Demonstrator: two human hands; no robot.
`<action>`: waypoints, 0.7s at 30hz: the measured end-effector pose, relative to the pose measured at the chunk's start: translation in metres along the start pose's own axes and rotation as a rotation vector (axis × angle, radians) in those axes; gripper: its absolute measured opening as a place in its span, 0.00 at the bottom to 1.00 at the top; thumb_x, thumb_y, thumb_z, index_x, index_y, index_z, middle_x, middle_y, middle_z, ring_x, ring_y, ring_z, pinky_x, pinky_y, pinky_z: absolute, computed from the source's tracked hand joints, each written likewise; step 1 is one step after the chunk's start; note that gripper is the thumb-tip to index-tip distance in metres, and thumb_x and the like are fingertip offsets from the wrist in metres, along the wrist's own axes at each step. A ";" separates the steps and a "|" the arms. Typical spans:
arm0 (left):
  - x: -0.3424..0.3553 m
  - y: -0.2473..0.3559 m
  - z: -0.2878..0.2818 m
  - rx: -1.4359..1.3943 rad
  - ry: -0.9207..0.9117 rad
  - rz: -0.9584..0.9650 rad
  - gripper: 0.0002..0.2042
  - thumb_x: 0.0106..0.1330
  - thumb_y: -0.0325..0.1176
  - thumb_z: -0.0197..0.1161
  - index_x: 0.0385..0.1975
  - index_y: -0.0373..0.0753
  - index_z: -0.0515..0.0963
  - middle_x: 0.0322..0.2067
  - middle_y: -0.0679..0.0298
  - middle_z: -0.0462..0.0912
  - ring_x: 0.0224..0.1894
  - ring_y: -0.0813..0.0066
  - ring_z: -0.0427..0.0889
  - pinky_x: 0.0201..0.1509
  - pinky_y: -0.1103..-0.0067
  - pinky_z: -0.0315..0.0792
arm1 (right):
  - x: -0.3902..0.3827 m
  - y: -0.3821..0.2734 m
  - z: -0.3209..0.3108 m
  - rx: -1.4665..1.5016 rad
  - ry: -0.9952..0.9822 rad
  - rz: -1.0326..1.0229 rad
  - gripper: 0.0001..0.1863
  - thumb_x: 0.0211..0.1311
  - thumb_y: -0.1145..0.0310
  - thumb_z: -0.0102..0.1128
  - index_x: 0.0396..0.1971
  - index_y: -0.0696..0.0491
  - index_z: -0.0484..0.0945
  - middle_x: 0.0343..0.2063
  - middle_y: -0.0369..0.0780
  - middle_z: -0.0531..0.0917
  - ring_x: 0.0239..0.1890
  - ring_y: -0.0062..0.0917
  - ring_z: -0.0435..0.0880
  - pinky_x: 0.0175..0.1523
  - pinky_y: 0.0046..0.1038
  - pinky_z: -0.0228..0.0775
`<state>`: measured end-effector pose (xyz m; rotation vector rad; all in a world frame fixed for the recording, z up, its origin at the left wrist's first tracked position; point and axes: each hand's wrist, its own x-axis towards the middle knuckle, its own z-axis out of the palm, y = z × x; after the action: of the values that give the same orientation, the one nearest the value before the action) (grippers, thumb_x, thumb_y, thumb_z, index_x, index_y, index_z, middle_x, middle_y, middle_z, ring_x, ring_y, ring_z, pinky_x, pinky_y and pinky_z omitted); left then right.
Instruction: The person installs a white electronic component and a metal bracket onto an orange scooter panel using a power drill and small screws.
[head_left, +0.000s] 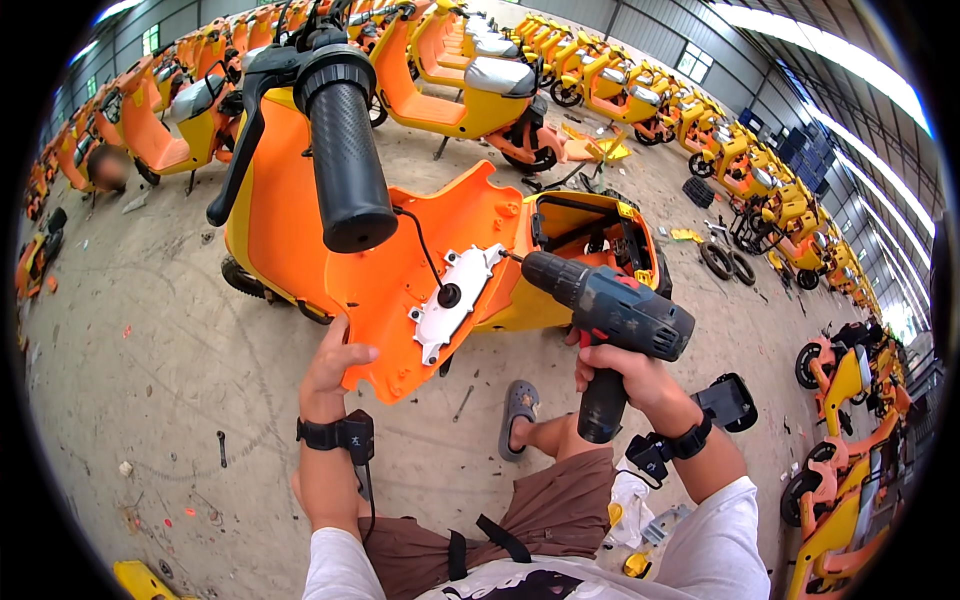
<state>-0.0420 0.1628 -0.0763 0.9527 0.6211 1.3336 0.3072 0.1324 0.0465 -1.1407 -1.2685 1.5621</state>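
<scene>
My left hand [330, 365] grips the lower left edge of an orange plastic panel [385, 260], thumb over its rim. A white housing [448, 310] with a black round connector and cable lies on the panel. My right hand [625, 380] is closed round the grip of a cordless drill [625, 310], its bit pointed left at the housing's upper right corner; whether it touches a screw there I cannot tell. Above the panel a black handlebar grip [345, 170] with a lever hangs in the foreground, part of an orange and yellow scooter [262, 200].
Rows of yellow and orange scooters [450, 90] fill the back and right [845, 460]. Loose tyres [716, 260], a black plastic cover [732, 400], tools and scraps lie on the concrete floor [170, 380]. At the far left a person's head [106, 170] shows among the scooters.
</scene>
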 end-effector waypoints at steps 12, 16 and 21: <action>0.002 -0.006 -0.005 0.037 -0.038 0.068 0.45 0.39 0.32 0.70 0.64 0.28 0.62 0.59 0.56 0.72 0.61 0.63 0.73 0.65 0.70 0.67 | -0.001 -0.009 -0.004 -0.055 0.025 0.098 0.12 0.53 0.73 0.59 0.37 0.61 0.76 0.18 0.40 0.77 0.20 0.28 0.79 0.30 0.29 0.75; 0.002 0.001 -0.003 0.148 -0.088 0.077 0.46 0.39 0.34 0.72 0.64 0.28 0.62 0.59 0.56 0.73 0.61 0.63 0.73 0.65 0.70 0.67 | 0.002 -0.008 -0.001 -0.093 -0.035 0.142 0.09 0.55 0.73 0.60 0.35 0.60 0.76 0.20 0.39 0.77 0.22 0.26 0.80 0.31 0.29 0.76; -0.002 0.007 0.007 0.061 -0.070 0.026 0.45 0.40 0.33 0.70 0.65 0.28 0.61 0.60 0.56 0.71 0.62 0.63 0.71 0.66 0.71 0.65 | -0.009 -0.010 0.001 -0.104 -0.030 0.119 0.07 0.58 0.74 0.59 0.36 0.58 0.76 0.24 0.37 0.78 0.24 0.21 0.79 0.33 0.28 0.77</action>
<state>-0.0399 0.1593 -0.0667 1.0560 0.6000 1.3048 0.3093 0.1256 0.0578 -1.2831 -1.3354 1.6210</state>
